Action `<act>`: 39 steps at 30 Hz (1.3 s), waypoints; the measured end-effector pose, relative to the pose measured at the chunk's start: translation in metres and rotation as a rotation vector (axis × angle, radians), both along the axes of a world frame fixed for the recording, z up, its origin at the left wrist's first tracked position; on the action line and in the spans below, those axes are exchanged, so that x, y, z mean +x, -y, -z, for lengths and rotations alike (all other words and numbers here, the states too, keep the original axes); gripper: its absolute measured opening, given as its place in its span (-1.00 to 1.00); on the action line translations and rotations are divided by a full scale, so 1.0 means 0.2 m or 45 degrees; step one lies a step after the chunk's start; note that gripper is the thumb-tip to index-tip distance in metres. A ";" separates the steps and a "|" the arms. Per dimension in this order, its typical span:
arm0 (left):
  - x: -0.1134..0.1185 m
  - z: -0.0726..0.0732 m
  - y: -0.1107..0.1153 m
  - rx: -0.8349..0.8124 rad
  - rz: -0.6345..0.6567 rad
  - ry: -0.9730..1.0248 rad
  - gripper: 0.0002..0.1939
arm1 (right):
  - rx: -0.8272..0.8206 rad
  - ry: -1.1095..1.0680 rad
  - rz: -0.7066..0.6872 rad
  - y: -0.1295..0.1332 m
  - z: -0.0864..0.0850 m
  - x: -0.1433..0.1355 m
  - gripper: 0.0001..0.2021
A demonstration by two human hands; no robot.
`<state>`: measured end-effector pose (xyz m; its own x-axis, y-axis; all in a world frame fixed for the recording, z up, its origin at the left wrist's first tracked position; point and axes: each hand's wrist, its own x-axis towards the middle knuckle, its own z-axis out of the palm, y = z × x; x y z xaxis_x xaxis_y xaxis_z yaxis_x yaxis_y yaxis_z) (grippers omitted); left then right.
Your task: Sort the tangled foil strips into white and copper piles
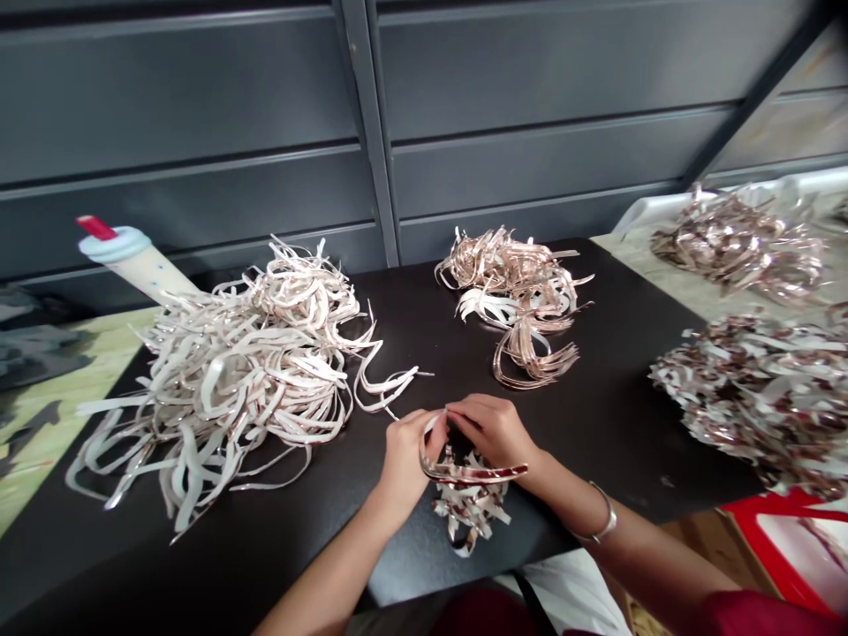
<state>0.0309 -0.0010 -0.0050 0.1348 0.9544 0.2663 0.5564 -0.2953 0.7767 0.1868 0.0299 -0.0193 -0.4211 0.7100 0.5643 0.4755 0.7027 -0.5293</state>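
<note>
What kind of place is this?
Maybe a small workshop: a black table holds a big heap of pale strips and a smaller pile of shiny copper-coloured strips, with grey panels behind.

Table (pixel 397 309): left, strip pile (pixel 258 371); rear, right of centre, strip bundles (pixel 517 269); front centre, clump (pixel 467 512); right edge, heap (pixel 768 397) | cup (pixel 142 265): behind strip pile | wall (pixel 530 71): behind table

The strips (pixel 473 476) look like glossy metallic foil, the tabletop (pixel 616 380) smooth with a faint sheen.
</note>
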 end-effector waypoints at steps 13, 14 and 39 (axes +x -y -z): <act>0.01 -0.01 0.00 -0.072 -0.014 0.296 -0.71 | -0.114 -0.048 -0.029 -0.04 -0.08 -0.02 -0.80; 0.00 -0.01 0.00 -0.085 -0.024 0.333 -0.72 | -0.124 -0.066 -0.063 -0.04 -0.08 -0.01 -0.81; 0.02 -0.03 0.04 0.059 -0.023 0.079 -0.68 | 0.286 0.235 0.116 0.03 -0.07 -0.03 -0.74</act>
